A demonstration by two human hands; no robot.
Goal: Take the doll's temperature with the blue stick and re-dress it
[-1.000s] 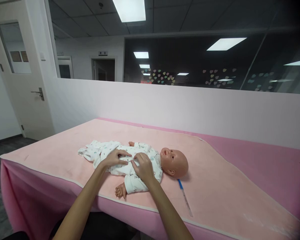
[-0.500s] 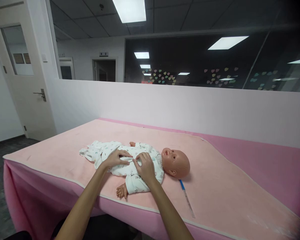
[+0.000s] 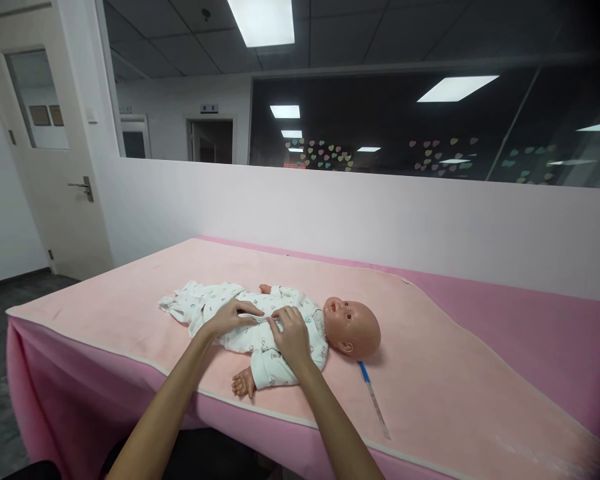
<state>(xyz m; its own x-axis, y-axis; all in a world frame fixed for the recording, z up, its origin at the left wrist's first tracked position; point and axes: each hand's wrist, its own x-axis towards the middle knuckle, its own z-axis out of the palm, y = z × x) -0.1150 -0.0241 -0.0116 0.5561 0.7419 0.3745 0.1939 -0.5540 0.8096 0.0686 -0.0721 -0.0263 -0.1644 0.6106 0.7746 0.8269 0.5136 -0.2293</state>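
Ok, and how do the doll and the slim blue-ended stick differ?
The doll is far bigger than the stick. The doll wears white printed clothing; the stick is bare, pale with one blue end. The left hand and right hand touch the doll's clothing, while the stick lies untouched. Both rest on the pale pink cloth.

One head-worn view, mine, looks forward and downward across the covered table (image 3: 445, 387). Range is near: my forearms (image 3: 167, 400) enter at the bottom edge; left hand (image 3: 233, 318) and right hand (image 3: 291, 338) fall lower centre, the wall (image 3: 330, 207) mid-frame.
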